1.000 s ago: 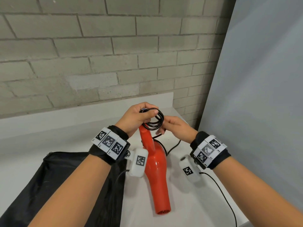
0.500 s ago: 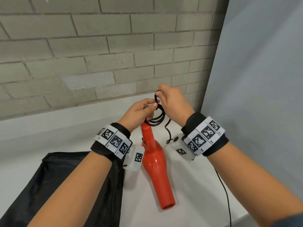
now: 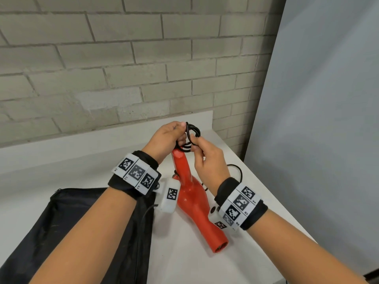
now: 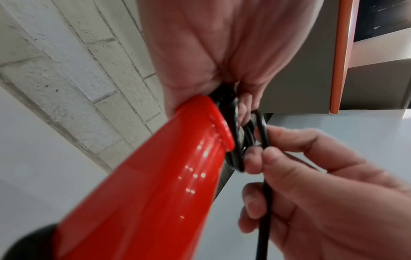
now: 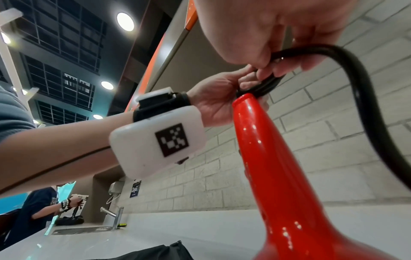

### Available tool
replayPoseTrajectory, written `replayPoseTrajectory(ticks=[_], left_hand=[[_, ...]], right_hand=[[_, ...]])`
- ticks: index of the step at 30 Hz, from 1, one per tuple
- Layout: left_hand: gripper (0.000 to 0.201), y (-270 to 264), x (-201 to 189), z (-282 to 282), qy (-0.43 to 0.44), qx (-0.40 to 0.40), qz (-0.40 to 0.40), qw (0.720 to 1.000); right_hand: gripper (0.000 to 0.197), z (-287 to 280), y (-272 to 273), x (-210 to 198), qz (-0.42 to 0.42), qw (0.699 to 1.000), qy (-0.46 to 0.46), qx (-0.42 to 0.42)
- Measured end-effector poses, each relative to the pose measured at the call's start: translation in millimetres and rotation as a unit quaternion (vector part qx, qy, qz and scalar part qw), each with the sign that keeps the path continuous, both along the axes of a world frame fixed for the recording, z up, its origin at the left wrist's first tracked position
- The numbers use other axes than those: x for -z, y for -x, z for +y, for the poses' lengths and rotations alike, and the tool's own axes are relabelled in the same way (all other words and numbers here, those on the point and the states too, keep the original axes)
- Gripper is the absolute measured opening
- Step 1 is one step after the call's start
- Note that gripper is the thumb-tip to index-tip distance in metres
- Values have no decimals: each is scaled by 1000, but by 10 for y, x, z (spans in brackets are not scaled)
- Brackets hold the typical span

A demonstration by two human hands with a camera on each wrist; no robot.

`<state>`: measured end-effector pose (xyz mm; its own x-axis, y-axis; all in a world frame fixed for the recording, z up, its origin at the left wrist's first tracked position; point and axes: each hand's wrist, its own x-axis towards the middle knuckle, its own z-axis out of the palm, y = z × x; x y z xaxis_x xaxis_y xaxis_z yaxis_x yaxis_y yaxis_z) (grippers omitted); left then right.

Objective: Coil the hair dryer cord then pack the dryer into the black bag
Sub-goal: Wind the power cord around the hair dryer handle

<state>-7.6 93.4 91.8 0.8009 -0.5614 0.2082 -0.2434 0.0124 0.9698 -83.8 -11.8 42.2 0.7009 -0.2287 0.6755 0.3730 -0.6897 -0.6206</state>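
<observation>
The red hair dryer [image 3: 192,199] lies on the white counter [image 3: 184,263] with its handle raised toward the wall. Above the handle end [image 4: 220,126] my left hand [image 3: 168,138] grips several coiled loops of the black cord [image 3: 192,134]. My right hand [image 3: 207,158] pinches the loose run of cord [image 4: 264,176] between thumb and fingers just beside the coil, touching it. The remaining cord [image 5: 364,105] curves down to the right of my right wrist. The black bag [image 3: 82,232] lies flat at the left, under my left forearm.
A brick wall [image 3: 123,68] stands behind the counter and a grey panel [image 3: 317,99] closes off the right side. In the right wrist view a sink faucet [image 5: 115,218] and another person [image 5: 42,207] are farther along the counter to the left.
My right hand, raised above the coil half a second ago, has come down to its near side with the cord. The left hand keeps hold of the loops.
</observation>
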Motion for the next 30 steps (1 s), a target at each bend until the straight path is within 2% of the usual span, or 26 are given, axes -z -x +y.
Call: replayPoseTrajectory(ticks=[9, 11, 12, 13, 14, 16, 17, 18, 19, 22, 25, 29, 30], left_hand=[[20, 32, 5, -27, -37, -38, -51, 997], [20, 19, 13, -41, -39, -48, -54, 997], [20, 14, 13, -47, -40, -51, -55, 996], [20, 11, 17, -51, -40, -51, -56, 996], [20, 9, 18, -57, -39, -52, -57, 996], [20, 12, 23, -65, -39, -54, -62, 996], [20, 12, 25, -70, -40, -55, -66, 995], [20, 10, 26, -75, -44, -57, -70, 995], [20, 7, 29, -75, -48, -58, -73, 994], [20, -3, 31, -80, -46, -57, -75, 994], [20, -19, 32, -80, -48, -59, -69, 995], [22, -54, 50, -50, -47, -60, -57, 995], [22, -58, 54, -45, -47, -59, -56, 996]], right_hand=[[25, -212, 10, 36, -35, 999, 4, -25], [27, -386, 12, 76, -3, 1000, -18, 11], [25, -493, 9, 113, 50, 997, -34, 48], [23, -626, -3, 178, 129, 987, -38, 85], [22, -759, -22, 255, 232, 966, -25, 115], [28, -968, -42, 428, 449, 880, 42, 149], [31, -1033, -36, 509, 522, 834, 87, 159], [35, -1072, -27, 573, 568, 797, 128, 164], [40, -1093, -14, 625, 595, 773, 144, 169], [53, -1091, -4, 671, 614, 755, 144, 179], [48, -1082, -2, 592, 626, 742, 161, 179], [34, -1146, -110, 562, 611, 752, 174, 175], [31, -1175, -137, 556, 582, 771, 182, 184]])
